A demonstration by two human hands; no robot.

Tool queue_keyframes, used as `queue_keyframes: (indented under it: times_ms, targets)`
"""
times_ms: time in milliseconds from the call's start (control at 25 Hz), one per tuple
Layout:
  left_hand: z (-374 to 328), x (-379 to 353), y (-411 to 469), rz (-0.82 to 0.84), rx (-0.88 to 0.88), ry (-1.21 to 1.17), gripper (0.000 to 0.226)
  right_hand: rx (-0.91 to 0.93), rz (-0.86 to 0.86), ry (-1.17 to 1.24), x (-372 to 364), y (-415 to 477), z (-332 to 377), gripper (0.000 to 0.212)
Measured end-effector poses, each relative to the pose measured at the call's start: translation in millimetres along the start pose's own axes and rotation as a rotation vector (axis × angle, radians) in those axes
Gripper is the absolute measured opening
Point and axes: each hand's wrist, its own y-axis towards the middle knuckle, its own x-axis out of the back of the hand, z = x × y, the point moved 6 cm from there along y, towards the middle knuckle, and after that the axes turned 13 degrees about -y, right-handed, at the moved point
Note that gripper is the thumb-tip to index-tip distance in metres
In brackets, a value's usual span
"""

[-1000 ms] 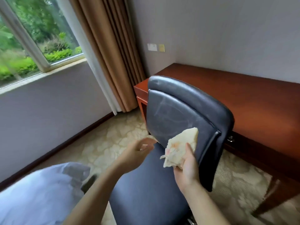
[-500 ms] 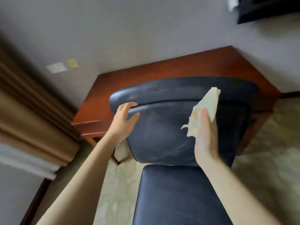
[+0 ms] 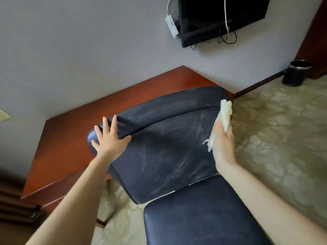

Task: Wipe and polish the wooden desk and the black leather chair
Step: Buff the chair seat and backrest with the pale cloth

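Note:
The black leather chair (image 3: 164,156) stands in front of me, its backrest streaked with pale wipe marks and its seat at the bottom right. My left hand (image 3: 109,140) lies flat with spread fingers on the upper left corner of the backrest. My right hand (image 3: 223,144) holds a crumpled cream cloth (image 3: 225,112) at the backrest's right edge, the cloth sticking up above my fingers. The reddish wooden desk (image 3: 70,138) sits behind the chair against the grey wall.
A black TV (image 3: 219,18) with dangling cables hangs on the wall above the desk. A black waste bin (image 3: 296,73) stands on the patterned carpet at the far right. Brown curtain folds show at the bottom left.
My view has swung right, bringing the TV and bin into sight. My left hand flattened onto the backrest's top left corner. My right hand carried the cloth to the backrest's right edge.

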Motion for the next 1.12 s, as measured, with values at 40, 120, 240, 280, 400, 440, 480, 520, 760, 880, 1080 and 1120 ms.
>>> queue_keyframes:
  times_ms: [40, 120, 240, 280, 400, 440, 480, 520, 760, 880, 1080, 1120]
  targets:
    - [1, 1, 1, 0.029, 0.013, 0.033, 0.081, -0.051, -0.061, -0.031, 6, 12, -6, 0.049]
    - [0, 5, 3, 0.041, -0.017, 0.102, 0.081, -0.117, -0.134, -0.090, 11, 34, -12, 0.050]
    - [6, 20, 1, -0.012, -0.047, 0.194, 0.071, -0.079, -0.104, -0.237, -20, 56, -4, 0.054]
    - [7, 22, 7, -0.020, -0.040, 0.177, 0.066, -0.068, -0.121, -0.265, -33, 63, -2, 0.056]
    - [5, 27, 18, -0.051, 0.013, -0.005, 0.050, -0.108, -0.207, -0.303, -62, 73, 7, 0.053]
    - [4, 26, 24, -0.062, 0.029, -0.083, 0.045, -0.094, -0.203, -0.403, -69, 74, 11, 0.052]
    - [4, 25, 32, -0.067, 0.044, -0.138, 0.042, -0.033, -0.186, -0.516, -77, 74, 12, 0.051]
    - [5, 23, 35, -0.068, 0.047, -0.133, 0.039, 0.071, -0.186, -0.581, -82, 69, 14, 0.051]
    - [26, 21, 42, -0.124, -0.071, -0.073, 0.041, 0.421, 0.025, -0.554, -179, -4, -12, 0.055]
    - [33, 24, 43, -0.075, -0.112, -0.305, 0.047, 0.548, 0.057, -0.630, -228, -52, -12, 0.055]
    - [62, 24, 46, 0.078, 0.014, -0.698, 0.054, 0.722, 0.151, -0.703, -281, -125, -11, 0.049]
    - [67, 24, 48, 0.089, 0.025, -0.742, 0.056, 0.749, 0.154, -0.719, -282, -127, -12, 0.048]
